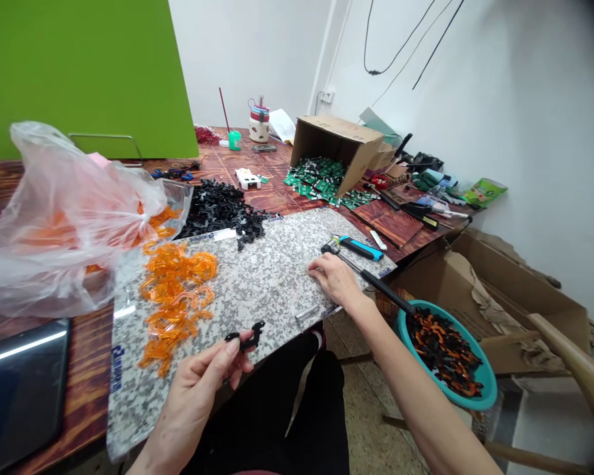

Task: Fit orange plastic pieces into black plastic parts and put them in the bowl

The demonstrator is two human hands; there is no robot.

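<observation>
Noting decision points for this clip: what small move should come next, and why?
Probably shift the black piece inward over the speckled slab: the left hand holds it near the slab's edge, while the right hand is down at its surface.

A small, glossy black plastic piece (247, 339) with hooked ends is tilting slightly in the left fingers (229, 351), above the near edge of the speckled slab (262, 284). Translucent orange curvy pieces (178, 274) are lying heaped toward its left edge; loose black pieces (212, 206) are sitting piled around its far-left edge.
</observation>
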